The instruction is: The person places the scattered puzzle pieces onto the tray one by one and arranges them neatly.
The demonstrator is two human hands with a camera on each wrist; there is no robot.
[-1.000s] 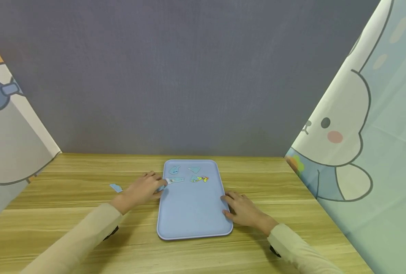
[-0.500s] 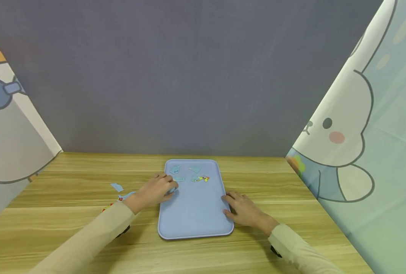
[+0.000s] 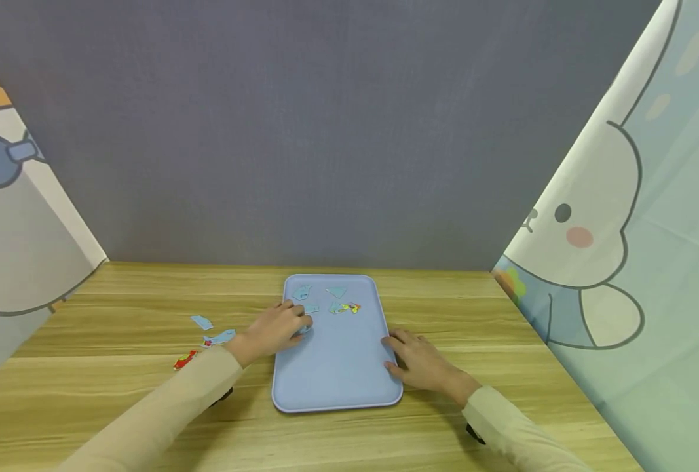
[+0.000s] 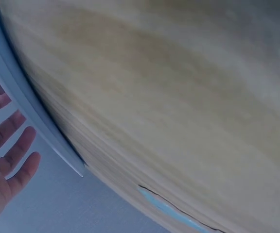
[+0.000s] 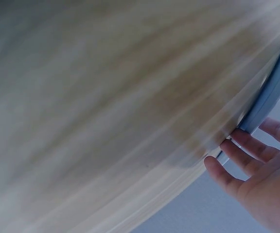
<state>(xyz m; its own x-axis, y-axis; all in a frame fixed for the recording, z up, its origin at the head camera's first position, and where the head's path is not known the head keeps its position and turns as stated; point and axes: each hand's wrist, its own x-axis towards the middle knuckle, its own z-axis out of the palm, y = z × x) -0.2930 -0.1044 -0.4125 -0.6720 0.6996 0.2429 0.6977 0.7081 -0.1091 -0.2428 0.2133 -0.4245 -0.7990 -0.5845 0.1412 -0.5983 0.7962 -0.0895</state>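
In the head view my left hand (image 3: 275, 330) is over the left side of the pale blue tray (image 3: 337, 380), its fingers bent down over a light blue puzzle piece (image 3: 304, 329) that they mostly cover. My right hand (image 3: 416, 360) rests on the tray's right rim, fingers loosely spread and holding no piece. Toward the tray's far end lie flat, irregular pieces: a blue one (image 3: 301, 293), a plain triangular one (image 3: 336, 292), a strip (image 3: 312, 308) partly behind my left fingers, and a blue and yellow one (image 3: 346, 307).
Left of the tray, on the wooden table (image 3: 119, 314), lie a small blue piece (image 3: 202, 322), a long blue piece with red (image 3: 219, 337) and a red and yellow piece (image 3: 185, 360) close to my left sleeve. A grey panel (image 3: 302, 131) stands behind the table.
My left hand has moved right from the tray's left rim to inside it, carrying the blue piece. Table pieces earlier hidden by that arm now show. The right hand stays at the rim.
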